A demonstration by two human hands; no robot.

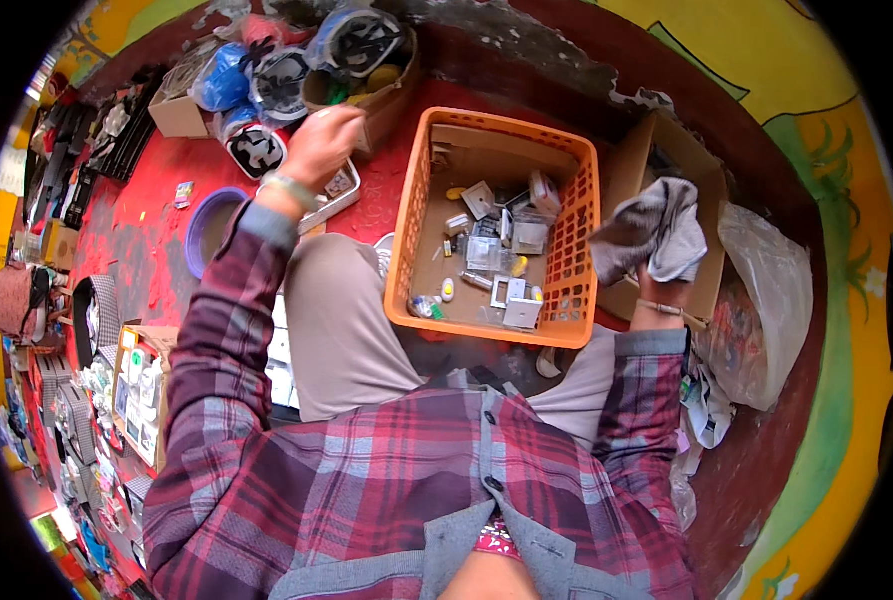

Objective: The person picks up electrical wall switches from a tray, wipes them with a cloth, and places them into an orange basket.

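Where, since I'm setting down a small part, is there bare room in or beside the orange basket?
Red floor is bare between the white tray and the left side of the orange basket. Inside, the brown bottom shows bare midway along that side. Crowded: the basket's middle, with small boxes, and outside its right side, by the cardboard box and grey cloth.

One fisheye view looked down from head height, close over the plaid shirt [366, 440], toward both hands [321, 152].

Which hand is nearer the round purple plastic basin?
Left. The left hand appears up and right of the basin; the right hand, partly covered by grey cloth, is farther, right of the orange perforated plastic basket.
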